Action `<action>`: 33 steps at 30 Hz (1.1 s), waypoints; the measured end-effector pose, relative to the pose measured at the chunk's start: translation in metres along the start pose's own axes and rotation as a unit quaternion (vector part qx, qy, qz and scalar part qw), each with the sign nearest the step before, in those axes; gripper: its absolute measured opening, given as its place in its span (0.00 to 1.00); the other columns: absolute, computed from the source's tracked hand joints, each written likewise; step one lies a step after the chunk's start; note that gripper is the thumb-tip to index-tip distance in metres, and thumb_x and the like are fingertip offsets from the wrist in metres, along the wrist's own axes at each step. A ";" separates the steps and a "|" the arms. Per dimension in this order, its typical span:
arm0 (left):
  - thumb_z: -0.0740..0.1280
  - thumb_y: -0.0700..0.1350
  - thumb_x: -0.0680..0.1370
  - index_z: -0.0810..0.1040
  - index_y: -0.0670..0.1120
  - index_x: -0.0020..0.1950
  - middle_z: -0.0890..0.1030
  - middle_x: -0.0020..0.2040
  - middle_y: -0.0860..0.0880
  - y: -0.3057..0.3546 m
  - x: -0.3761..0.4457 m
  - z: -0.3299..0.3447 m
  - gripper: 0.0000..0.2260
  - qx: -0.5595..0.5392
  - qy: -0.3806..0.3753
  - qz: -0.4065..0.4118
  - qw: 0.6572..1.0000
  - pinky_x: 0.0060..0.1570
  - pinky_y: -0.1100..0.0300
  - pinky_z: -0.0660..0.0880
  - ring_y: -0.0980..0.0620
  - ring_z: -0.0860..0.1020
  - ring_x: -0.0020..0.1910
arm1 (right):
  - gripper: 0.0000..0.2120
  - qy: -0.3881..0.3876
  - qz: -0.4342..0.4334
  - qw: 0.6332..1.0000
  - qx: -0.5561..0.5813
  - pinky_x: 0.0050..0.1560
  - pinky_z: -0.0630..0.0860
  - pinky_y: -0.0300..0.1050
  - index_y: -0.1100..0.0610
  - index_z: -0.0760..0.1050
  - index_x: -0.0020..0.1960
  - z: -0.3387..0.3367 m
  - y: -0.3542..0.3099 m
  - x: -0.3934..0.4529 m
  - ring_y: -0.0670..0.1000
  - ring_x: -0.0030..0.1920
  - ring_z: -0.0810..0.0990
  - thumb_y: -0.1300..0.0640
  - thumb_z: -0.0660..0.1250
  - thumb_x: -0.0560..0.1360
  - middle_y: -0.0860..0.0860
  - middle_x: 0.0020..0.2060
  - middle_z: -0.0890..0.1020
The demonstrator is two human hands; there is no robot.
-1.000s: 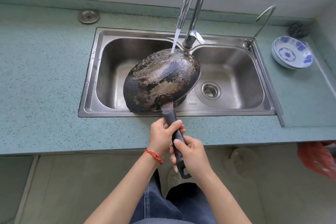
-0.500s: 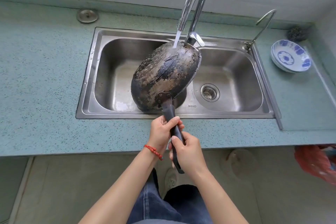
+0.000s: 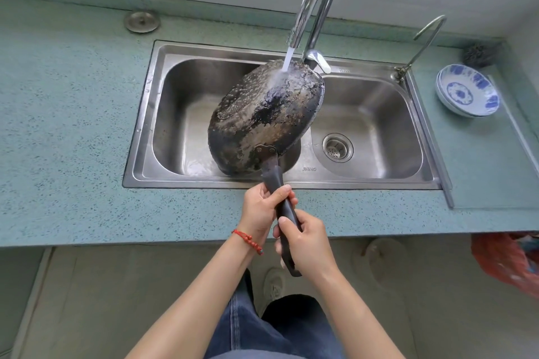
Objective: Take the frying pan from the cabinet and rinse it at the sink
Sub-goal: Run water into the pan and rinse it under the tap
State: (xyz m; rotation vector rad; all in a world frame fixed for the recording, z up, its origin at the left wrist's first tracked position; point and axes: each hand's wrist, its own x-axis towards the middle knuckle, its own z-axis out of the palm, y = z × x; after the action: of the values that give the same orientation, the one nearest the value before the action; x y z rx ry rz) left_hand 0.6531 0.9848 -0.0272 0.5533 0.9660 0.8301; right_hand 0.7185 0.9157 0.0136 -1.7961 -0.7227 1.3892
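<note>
A blackened frying pan (image 3: 262,119) hangs tilted over the double steel sink (image 3: 145,114), its scorched underside facing me. Water runs from the tall chrome tap (image 3: 318,0) onto the pan's upper back edge and spreads over it. My left hand (image 3: 259,213), with a red cord at the wrist, grips the black handle close to the pan. My right hand (image 3: 306,242) holds the same handle lower down, near its end. The pan's inside is hidden from view.
A drain strainer (image 3: 337,147) sits in the right basin. A small second tap (image 3: 420,44) stands at the sink's back right corner. Blue-and-white bowls (image 3: 466,93) and a scrubber (image 3: 479,54) rest on the teal counter (image 3: 73,125) at right. A red bag (image 3: 507,262) hangs below.
The pan has been raised and tipped steeper, turning so its back edge reaches under the stream. Water now hits and spreads on the underside. Both hands stayed on the handle.
</note>
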 end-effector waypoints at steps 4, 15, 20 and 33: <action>0.65 0.33 0.73 0.72 0.40 0.38 0.80 0.25 0.50 -0.002 -0.003 0.000 0.05 0.030 0.010 0.017 0.999 0.29 0.64 0.76 0.56 0.79 0.27 | 0.08 -0.041 -0.004 0.998 0.053 0.20 0.68 0.41 0.63 0.71 0.39 -0.008 0.001 -0.003 0.52 0.23 0.69 0.65 0.58 0.77 0.58 0.30 0.74; 0.65 0.33 0.73 0.72 0.40 0.38 0.80 0.25 0.50 -0.002 -0.011 -0.008 0.06 0.066 0.031 0.042 0.996 0.30 0.64 0.77 0.55 0.80 0.27 | 0.08 -0.146 0.037 0.951 0.270 0.18 0.69 0.37 0.65 0.70 0.45 -0.003 0.013 -0.001 0.48 0.24 0.72 0.61 0.62 0.71 0.55 0.30 0.75; 0.65 0.33 0.73 0.72 0.39 0.39 0.80 0.26 0.50 0.004 -0.012 -0.012 0.05 0.097 0.037 0.055 0.993 0.30 0.65 0.77 0.56 0.80 0.27 | 0.06 -0.156 0.036 0.945 0.287 0.19 0.70 0.38 0.64 0.71 0.42 0.005 0.013 0.001 0.48 0.24 0.72 0.61 0.62 0.70 0.54 0.30 0.75; 0.62 0.33 0.75 0.73 0.39 0.37 0.80 0.26 0.50 0.003 -0.012 -0.005 0.07 -0.030 0.000 -0.016 0.999 0.31 0.64 0.77 0.55 0.79 0.28 | 0.09 -0.082 -0.005 0.994 0.078 0.22 0.69 0.42 0.62 0.69 0.38 0.000 0.006 -0.001 0.54 0.25 0.69 0.66 0.56 0.77 0.58 0.29 0.73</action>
State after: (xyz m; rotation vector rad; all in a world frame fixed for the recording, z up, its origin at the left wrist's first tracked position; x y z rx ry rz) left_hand 0.6441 0.9774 -0.0213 0.4854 0.9459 0.8275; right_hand 0.7178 0.9116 0.0095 -1.5696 -0.6857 1.5552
